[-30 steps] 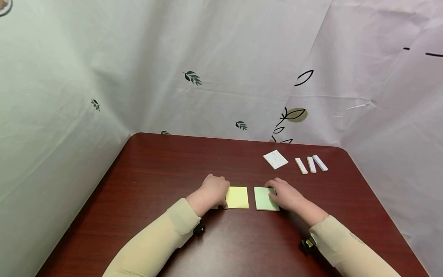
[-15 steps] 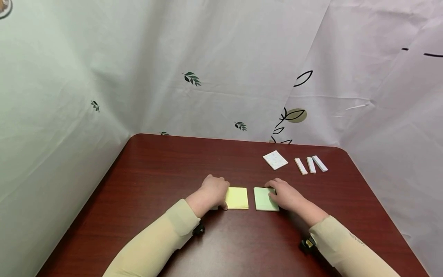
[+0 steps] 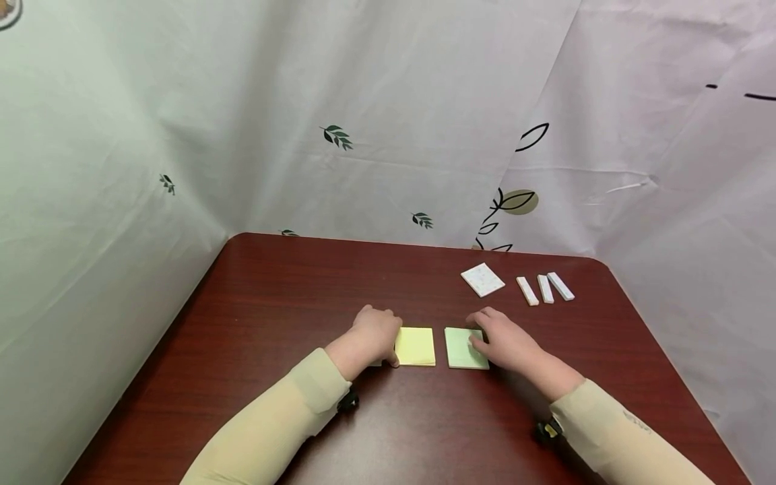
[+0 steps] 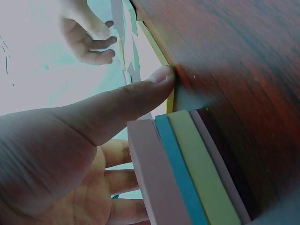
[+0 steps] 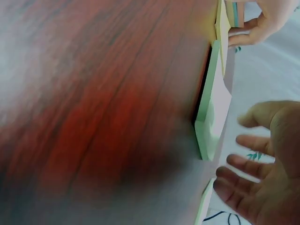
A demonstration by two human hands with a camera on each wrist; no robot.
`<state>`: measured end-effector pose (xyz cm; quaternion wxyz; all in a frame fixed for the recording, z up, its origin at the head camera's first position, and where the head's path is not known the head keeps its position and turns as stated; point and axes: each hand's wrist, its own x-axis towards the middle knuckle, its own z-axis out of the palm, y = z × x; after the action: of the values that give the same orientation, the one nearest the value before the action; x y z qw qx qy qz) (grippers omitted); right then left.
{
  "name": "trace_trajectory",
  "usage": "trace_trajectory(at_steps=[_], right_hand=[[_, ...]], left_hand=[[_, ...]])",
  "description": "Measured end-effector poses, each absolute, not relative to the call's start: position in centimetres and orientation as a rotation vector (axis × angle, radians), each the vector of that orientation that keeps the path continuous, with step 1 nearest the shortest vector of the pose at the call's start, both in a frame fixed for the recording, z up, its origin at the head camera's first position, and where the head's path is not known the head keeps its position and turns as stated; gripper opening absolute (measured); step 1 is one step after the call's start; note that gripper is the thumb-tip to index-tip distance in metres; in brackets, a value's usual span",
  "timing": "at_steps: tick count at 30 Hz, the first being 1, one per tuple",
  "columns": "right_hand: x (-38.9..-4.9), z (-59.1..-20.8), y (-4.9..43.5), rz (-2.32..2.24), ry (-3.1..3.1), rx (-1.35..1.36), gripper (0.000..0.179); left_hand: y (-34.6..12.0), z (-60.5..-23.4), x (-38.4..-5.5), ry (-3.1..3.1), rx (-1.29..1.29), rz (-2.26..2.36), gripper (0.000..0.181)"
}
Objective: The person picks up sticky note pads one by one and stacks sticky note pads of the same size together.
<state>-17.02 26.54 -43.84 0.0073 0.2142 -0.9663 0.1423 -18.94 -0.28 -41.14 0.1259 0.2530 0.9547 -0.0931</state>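
My left hand (image 3: 371, 333) straddles the left end of the yellow sticky note pad (image 3: 416, 347), its thumb at the front edge and its fingertips toward the back edge. Beneath its palm, in the left wrist view, stands a stack of pink, blue and yellow sticky note pads (image 4: 187, 164), mostly hidden in the head view. Across a narrow gap lies the light green sticky note pad (image 3: 462, 350). Over that pad's right side my right hand (image 3: 506, 340) hovers with spread, relaxed fingers. In the right wrist view these fingers (image 5: 246, 164) are apart from the green pad and hold nothing.
A white speckled square (image 3: 483, 279) lies toward the back right of the dark red table (image 3: 291, 289). Beside it are three narrow white strips (image 3: 545, 288). A pale patterned curtain (image 3: 388, 121) surrounds the table's back and sides.
My right hand has come slightly up and away from the green pad, its fingers loosening, and the forearm has shifted right. My left hand and both pads stay in place.
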Motion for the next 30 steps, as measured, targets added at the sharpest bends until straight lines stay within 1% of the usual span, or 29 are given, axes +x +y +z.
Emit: trace_trajectory(at_steps=[6, 14, 19, 30], right_hand=[[-16.5, -43.1, 26.8, 0.319, -2.96, 0.946, 0.032], [-16.1, -42.7, 26.7, 0.203, -2.972, 1.117, 0.043], [-16.1, -42.8, 26.5, 0.176, -2.946, 1.176, 0.046], [-16.2, -43.0, 26.4, 0.103, -3.005, 1.158, 0.048]], left_hand=[[-0.3, -41.2, -19.0, 2.784, 0.74, -0.26, 0.063], [-0.4, -41.2, -19.0, 2.78, 0.736, -0.235, 0.062], [-0.4, -41.1, -19.0, 2.793, 0.747, -0.253, 0.061], [-0.4, -41.0, -18.8, 2.78, 0.746, -0.265, 0.062]])
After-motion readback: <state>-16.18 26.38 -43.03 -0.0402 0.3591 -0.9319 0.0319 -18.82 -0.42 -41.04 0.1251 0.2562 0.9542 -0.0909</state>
